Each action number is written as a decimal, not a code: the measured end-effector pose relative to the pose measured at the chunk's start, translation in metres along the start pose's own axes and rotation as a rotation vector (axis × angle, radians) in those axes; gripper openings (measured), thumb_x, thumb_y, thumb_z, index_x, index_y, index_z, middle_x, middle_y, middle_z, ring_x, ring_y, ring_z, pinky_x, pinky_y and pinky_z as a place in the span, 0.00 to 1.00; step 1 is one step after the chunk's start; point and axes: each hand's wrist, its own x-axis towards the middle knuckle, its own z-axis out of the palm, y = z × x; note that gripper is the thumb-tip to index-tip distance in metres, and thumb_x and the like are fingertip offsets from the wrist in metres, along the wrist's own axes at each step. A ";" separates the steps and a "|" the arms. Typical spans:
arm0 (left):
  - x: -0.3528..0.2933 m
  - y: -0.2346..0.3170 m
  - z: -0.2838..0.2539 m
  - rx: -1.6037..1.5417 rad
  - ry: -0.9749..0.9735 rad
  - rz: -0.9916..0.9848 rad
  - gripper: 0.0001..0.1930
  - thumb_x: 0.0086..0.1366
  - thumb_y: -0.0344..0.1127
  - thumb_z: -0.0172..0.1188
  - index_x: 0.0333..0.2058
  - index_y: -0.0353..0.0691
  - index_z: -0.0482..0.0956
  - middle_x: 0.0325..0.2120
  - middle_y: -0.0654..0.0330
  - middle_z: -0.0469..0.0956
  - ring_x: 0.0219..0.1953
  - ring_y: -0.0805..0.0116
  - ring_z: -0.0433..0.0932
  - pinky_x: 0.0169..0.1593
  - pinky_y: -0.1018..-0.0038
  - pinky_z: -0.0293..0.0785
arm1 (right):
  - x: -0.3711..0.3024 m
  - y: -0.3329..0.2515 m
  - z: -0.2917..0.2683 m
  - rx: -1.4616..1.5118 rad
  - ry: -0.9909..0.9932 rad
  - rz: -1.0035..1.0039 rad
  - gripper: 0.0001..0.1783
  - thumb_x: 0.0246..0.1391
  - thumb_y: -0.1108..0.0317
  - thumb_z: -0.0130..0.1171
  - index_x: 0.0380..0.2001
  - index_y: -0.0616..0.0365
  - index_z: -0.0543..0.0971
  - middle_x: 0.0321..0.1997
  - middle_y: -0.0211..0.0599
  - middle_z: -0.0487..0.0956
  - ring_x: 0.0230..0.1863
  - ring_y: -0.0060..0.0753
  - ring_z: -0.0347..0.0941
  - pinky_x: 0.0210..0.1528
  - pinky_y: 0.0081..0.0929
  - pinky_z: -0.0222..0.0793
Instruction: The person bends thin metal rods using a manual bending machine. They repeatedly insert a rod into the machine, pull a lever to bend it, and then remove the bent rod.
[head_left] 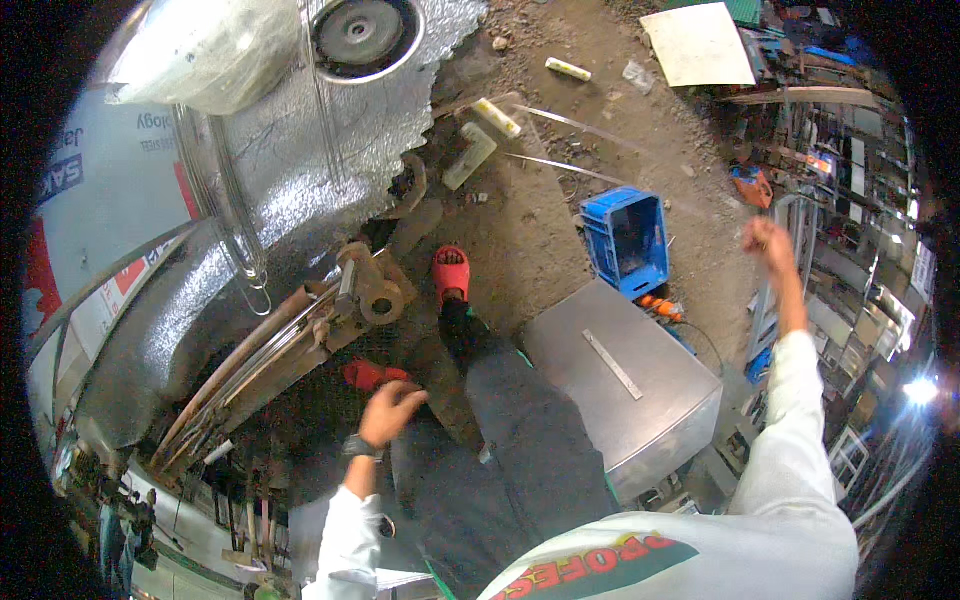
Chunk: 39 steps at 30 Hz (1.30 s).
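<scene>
Your left hand (pixel 392 412) hangs near your left leg — thumb parted from loosely bent fingers. Right hand (pixel 768 242) is out to the right, fingers curled; can't tell if they're pinching anything. Metal box (pixel 560 335) sits between — flat strip (pixel 612 364) mid-top, blue plastic crate (pixel 603 238) by its far edge.

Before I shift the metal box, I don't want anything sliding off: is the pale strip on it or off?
On: the pale strip lies on top of the metal box, grey surface showing all around.
</scene>
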 end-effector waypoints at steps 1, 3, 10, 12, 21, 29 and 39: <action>0.012 0.037 0.028 -0.110 -0.128 0.021 0.25 0.66 0.50 0.67 0.49 0.33 0.81 0.45 0.53 0.84 0.47 0.64 0.82 0.52 0.69 0.77 | -0.031 0.013 0.004 0.084 -0.003 0.047 0.14 0.66 0.55 0.57 0.37 0.55 0.78 0.30 0.29 0.78 0.30 0.28 0.74 0.37 0.31 0.71; 0.028 0.104 0.084 -0.465 -0.255 0.110 0.37 0.65 0.53 0.68 0.62 0.32 0.70 0.57 0.47 0.77 0.59 0.59 0.77 0.62 0.66 0.73 | -0.103 0.041 0.046 0.264 -0.047 0.148 0.12 0.67 0.58 0.57 0.35 0.54 0.78 0.31 0.30 0.78 0.32 0.27 0.74 0.36 0.30 0.71; 0.045 0.250 0.178 -1.558 -0.215 0.223 0.25 0.74 0.51 0.55 0.59 0.39 0.69 0.46 0.52 0.81 0.50 0.63 0.79 0.56 0.66 0.73 | -0.352 0.076 0.188 0.654 -0.063 0.520 0.11 0.62 0.61 0.63 0.35 0.56 0.77 0.32 0.33 0.78 0.32 0.33 0.77 0.40 0.32 0.76; 0.033 0.239 0.175 -1.561 -0.303 0.251 0.20 0.75 0.54 0.53 0.46 0.42 0.72 0.32 0.60 0.76 0.36 0.68 0.75 0.46 0.69 0.73 | -0.371 0.073 0.209 0.504 -0.099 0.466 0.15 0.64 0.58 0.62 0.39 0.60 0.78 0.35 0.38 0.80 0.37 0.34 0.80 0.44 0.33 0.78; 0.005 0.225 0.089 -1.512 -0.329 0.125 0.31 0.69 0.69 0.52 0.23 0.45 0.69 0.11 0.71 0.60 0.13 0.77 0.62 0.27 0.73 0.70 | -0.315 -0.004 0.265 0.471 -1.000 0.355 0.42 0.71 0.36 0.37 0.50 0.70 0.79 0.48 0.55 0.83 0.43 0.50 0.84 0.51 0.42 0.78; -0.009 0.218 0.052 -1.461 -0.337 0.226 0.32 0.70 0.70 0.48 0.24 0.44 0.71 0.12 0.69 0.63 0.15 0.75 0.67 0.31 0.71 0.74 | -0.314 -0.034 0.322 0.600 -1.134 0.658 0.47 0.66 0.25 0.21 0.38 0.57 0.77 0.37 0.42 0.81 0.33 0.42 0.80 0.37 0.37 0.76; -0.012 0.201 0.033 -1.530 -0.243 0.259 0.32 0.69 0.70 0.50 0.23 0.45 0.70 0.12 0.70 0.63 0.14 0.76 0.67 0.30 0.73 0.73 | -0.330 -0.073 0.358 0.313 -0.973 0.699 0.48 0.60 0.18 0.22 0.14 0.53 0.64 0.11 0.33 0.62 0.12 0.34 0.58 0.18 0.32 0.58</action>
